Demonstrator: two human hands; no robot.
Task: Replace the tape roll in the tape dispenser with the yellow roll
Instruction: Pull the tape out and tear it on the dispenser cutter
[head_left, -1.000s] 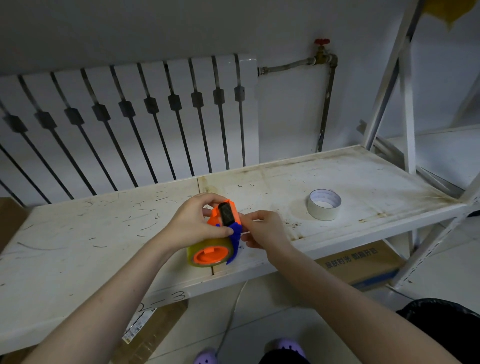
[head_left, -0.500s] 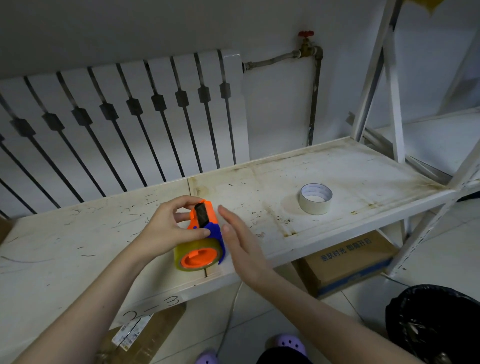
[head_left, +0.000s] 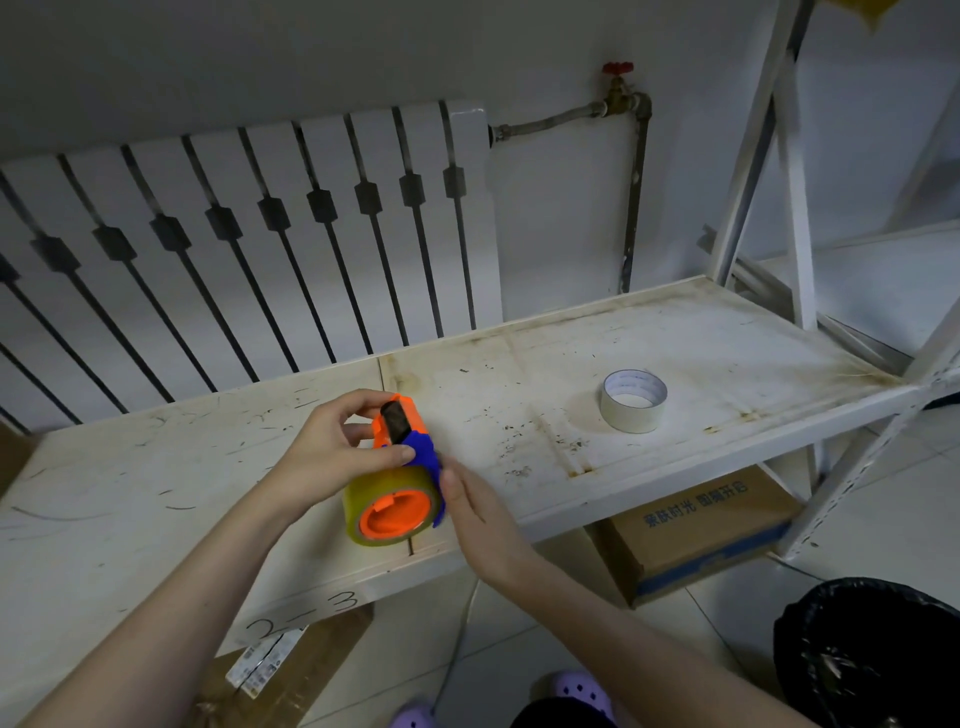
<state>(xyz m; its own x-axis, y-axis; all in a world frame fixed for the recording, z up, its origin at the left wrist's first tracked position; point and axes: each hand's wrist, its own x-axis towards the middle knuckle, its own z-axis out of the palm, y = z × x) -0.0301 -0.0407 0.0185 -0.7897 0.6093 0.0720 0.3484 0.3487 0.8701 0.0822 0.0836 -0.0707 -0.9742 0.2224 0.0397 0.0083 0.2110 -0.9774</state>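
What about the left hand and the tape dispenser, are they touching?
Touching. The head view shows the left hand gripping the tape dispenser: fingers curled over its orange top, thumb pressed on its side.

The front edge of the shelf carries the handwritten number "2-3" in dark marker. The cardboard box under the shelf bears eight blue Chinese characters in two groups of four, too blurred to read with certainty. A white printed label lies on another box lower left, its print too small to read.
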